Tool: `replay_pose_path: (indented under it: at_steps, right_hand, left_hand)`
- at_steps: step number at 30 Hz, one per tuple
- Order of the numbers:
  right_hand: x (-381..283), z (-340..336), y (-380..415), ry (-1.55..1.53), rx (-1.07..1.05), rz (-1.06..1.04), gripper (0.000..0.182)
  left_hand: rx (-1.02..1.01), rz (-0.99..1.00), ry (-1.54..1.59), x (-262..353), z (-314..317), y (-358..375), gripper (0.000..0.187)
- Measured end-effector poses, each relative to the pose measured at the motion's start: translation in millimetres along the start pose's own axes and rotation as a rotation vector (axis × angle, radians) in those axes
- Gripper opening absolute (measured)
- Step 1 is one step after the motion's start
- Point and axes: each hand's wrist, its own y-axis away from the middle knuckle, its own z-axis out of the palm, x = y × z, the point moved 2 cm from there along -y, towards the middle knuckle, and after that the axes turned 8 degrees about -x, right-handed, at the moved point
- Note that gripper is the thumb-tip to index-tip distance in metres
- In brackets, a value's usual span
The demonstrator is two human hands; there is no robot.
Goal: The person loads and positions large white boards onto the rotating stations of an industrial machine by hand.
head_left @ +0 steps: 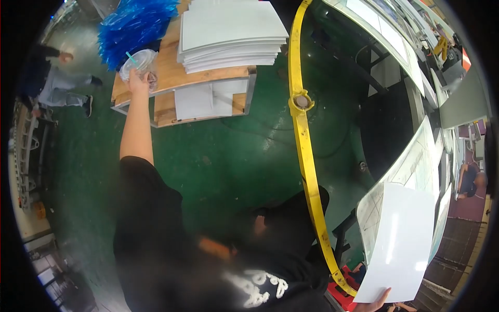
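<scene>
My left hand [138,81] reaches out to the upper left, its fingers wrapped round a clear plastic cup [147,58] with a domed lid and a green straw. The cup is over the near left corner of a wooden-topped cart [171,78], close to a heap of blue plastic film [134,23]. At the lower right, my right hand [375,303] grips the bottom edge of a glossy white sheet [397,244], thumb on its face. That sheet stands tilted up, overlapping a worn, pale machine panel [382,205] in this view.
A stack of white sheets [234,31] lies on the cart, with more sheets on its lower shelf [195,101]. A yellow metal bar [306,156] curves between the cart and the machine. One person [62,86] is at the far left, another [469,181] at the far right.
</scene>
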Motion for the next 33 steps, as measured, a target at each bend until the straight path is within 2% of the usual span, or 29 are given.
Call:
replay_pose_path:
  at_steps: [2,9,14,17,19,20,21,22,24,25,26,28,30,31,32,33]
  right_hand:
    - [-6,12,7,0.017,0.095,-0.001,0.054]
    - [2,-8,-8,0.058,0.055,-0.040,0.053]
    - [3,8,-9,0.090,0.044,-0.048,0.052]
    - [4,3,-12,0.085,0.042,-0.051,0.049]
    - [11,-23,-39,-0.004,-0.051,-0.058,0.048]
    - [15,-39,-38,-0.055,-0.083,-0.072,0.049]
    - [16,-33,-29,-0.100,-0.121,-0.067,0.049]
    - [14,-19,-25,-0.145,-0.163,-0.064,0.048]
    - [16,-28,-29,-0.188,-0.207,-0.050,0.047]
    - [16,-28,-29,-0.162,-0.141,-0.034,0.046]
    - [13,-20,-25,-0.198,-0.165,-0.009,0.046]
    - [4,-3,-14,-0.274,-0.232,0.036,0.046]
    - [13,-22,-20,-0.333,-0.254,-0.011,0.053]
    - [15,-24,-20,-0.379,-0.244,-0.037,0.054]
    - [16,-26,-19,-0.426,-0.233,-0.062,0.056]
    - [15,-22,-16,-0.490,-0.046,-0.049,0.062]
  left_hand:
    - [0.009,-0.002,0.044,-3,-2,-1,0.056]
    - [-0.058,0.009,0.178,-23,-20,2,0.043]
    - [-0.085,0.001,0.175,-19,-16,1,0.035]
    - [-0.221,-0.104,0.193,-24,-28,-17,0.030]
    - [-0.260,-0.193,-0.021,-17,-30,-15,0.031]
    - [-0.352,-0.225,-0.093,-18,-36,-24,0.033]
    - [-0.376,-0.329,-0.079,-14,-32,-27,0.036]
    - [-0.267,-0.312,-0.135,-13,-33,-38,0.037]
    - [-0.212,-0.351,-0.209,-5,-13,-17,0.039]
    - [-0.197,-0.336,-0.251,0,-5,-2,0.039]
    - [-0.337,-0.178,-0.415,2,-19,-17,0.045]
    - [-0.640,-0.192,-0.260,-23,-50,-36,0.052]
    - [-0.959,-0.573,0.375,-39,-51,-19,0.056]
    - [-0.435,0.053,-0.183,-35,-53,22,0.055]
    - [-0.324,0.049,-0.359,-46,-61,78,0.052]
    - [-0.213,0.026,-0.538,-55,-65,141,0.050]
